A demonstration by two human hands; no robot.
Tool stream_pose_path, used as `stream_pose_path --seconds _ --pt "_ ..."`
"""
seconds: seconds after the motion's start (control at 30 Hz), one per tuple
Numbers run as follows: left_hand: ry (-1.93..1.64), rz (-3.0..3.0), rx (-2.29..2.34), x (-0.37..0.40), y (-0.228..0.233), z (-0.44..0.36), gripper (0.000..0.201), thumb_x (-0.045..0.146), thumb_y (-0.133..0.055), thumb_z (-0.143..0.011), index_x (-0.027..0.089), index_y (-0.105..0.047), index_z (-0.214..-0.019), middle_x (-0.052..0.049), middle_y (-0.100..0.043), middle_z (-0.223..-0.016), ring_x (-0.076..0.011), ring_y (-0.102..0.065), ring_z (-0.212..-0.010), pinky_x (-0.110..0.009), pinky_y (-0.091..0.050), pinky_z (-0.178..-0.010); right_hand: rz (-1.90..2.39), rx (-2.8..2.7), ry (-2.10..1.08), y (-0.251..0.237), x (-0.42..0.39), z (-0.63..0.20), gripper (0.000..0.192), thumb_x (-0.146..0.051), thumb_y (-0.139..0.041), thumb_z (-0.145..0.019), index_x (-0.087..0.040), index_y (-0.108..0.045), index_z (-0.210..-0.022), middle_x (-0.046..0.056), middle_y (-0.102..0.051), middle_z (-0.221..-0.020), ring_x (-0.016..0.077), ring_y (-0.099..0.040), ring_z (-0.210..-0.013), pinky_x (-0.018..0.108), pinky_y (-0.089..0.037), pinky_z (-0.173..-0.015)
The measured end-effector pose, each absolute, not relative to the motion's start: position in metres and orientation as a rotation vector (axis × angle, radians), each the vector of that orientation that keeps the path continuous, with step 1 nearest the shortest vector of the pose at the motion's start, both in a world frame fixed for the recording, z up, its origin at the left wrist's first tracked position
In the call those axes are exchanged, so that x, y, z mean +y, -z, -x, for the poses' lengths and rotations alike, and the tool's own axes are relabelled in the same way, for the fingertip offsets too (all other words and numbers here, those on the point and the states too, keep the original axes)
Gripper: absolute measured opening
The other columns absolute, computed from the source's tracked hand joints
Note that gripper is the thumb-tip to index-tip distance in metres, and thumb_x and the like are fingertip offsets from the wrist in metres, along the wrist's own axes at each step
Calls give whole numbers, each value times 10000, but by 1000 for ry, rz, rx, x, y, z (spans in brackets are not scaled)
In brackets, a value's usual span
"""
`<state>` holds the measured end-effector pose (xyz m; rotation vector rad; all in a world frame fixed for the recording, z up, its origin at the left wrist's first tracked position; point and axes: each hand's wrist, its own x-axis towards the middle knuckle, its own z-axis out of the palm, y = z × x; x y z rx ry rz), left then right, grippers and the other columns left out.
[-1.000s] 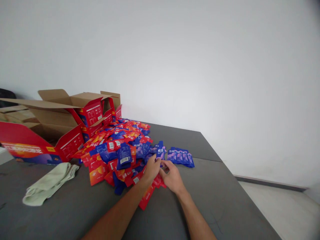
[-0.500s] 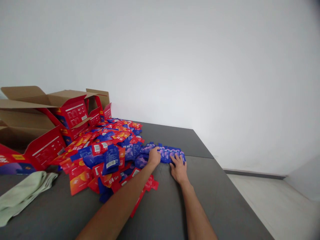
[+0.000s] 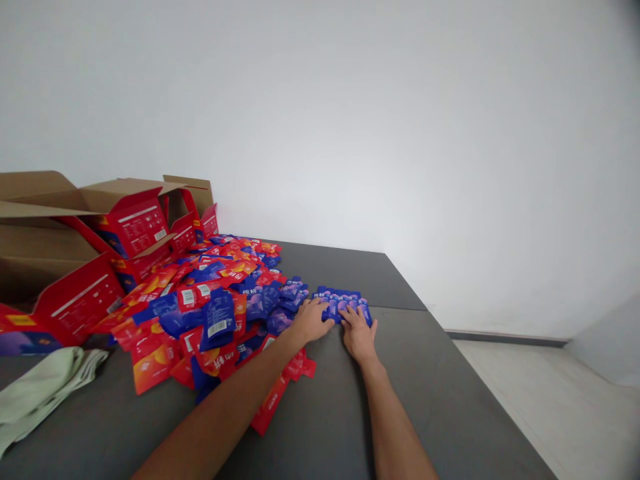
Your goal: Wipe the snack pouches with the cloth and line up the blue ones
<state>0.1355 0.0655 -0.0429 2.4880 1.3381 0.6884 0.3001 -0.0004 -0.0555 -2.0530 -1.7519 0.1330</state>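
Note:
A row of overlapping blue-purple packets (image 3: pixel 345 297) lies flat on the dark table (image 3: pixel 320 400). My left hand (image 3: pixel 311 323) rests at the row's left end, fingers stretched out and touching the packets' edge. On the row's right part lies my right hand (image 3: pixel 359 337), its fingers spread over the lower edge. Neither hand grips anything. Just left of my left hand, a few loose blue packets (image 3: pixel 294 291) sit at the edge of a large mixed pile of red and blue packets (image 3: pixel 235 267). My fingers hide part of the row.
Several open red cardboard boxes (image 3: pixel 140 220) stand along the left behind the pile. A folded pale green cloth (image 3: pixel 47 390) lies at the front left. A white wall rises behind the table, and the table's right edge (image 3: pixel 480 380) drops to a pale floor.
My left hand has gone from a closed pinch to outstretched fingers, slightly lower at the row's left end. A gap now shows between row and loose packets. My right hand stays nearly in place.

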Motion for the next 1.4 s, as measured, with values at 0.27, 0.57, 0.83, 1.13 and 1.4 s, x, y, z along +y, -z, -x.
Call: stream_pose_path --seconds 0.27,0.57,0.83,1.13,1.4 --pt "-560 -2560 1362 64 41 -139 456 345 -658 -834 261 -631 -1282 -95 -611 -1309 -303 -535 -1177 -427 -424 -1004 2073 -1712 -161 54 0 -302 439 -177 -403 -963 -394 -601 -1289 4 -488 -1489 255 -300 -1456 726 -68 -1107" --pt "-749 -2480 1395 54 32 -138 525 440 -636 -837 252 -578 -1324 -107 -614 -1308 -312 -519 -1214 -442 -365 -1045 1996 -1684 -118 53 -3 -300 578 -98 -455 -833 -377 -586 -1322 16 -482 -1489 299 -242 -1469 745 -107 -1092" --pt "-688 -2443 1897 71 18 -97 288 240 -592 -830 147 -695 -1083 -163 -643 -1152 -310 -537 -1135 -396 -414 -971 1967 -1566 56 37 -7 -292 574 -106 -481 -771 -350 -646 -1264 -11 -527 -1446 322 -284 -1409 634 -174 -1117" --pt "-802 -2287 1864 66 17 -75 301 130 -412 -898 139 -712 -869 -164 -664 -1038 -271 -582 -1053 -374 -422 -973 1820 -1644 142 27 -12 -276 444 -133 -487 -787 -277 -738 -1124 -5 -617 -1346 298 -349 -1349 500 -230 -1133" --pt "-1114 -1990 1852 52 -5 -40 278 206 -409 -914 175 -662 -805 -74 -688 -833 -199 -635 -835 -316 -489 -808 1617 -1721 21 16 -21 -248 331 -235 -479 -887 -254 -748 -1079 48 -659 -1277 292 -418 -1288 498 -303 -1093"
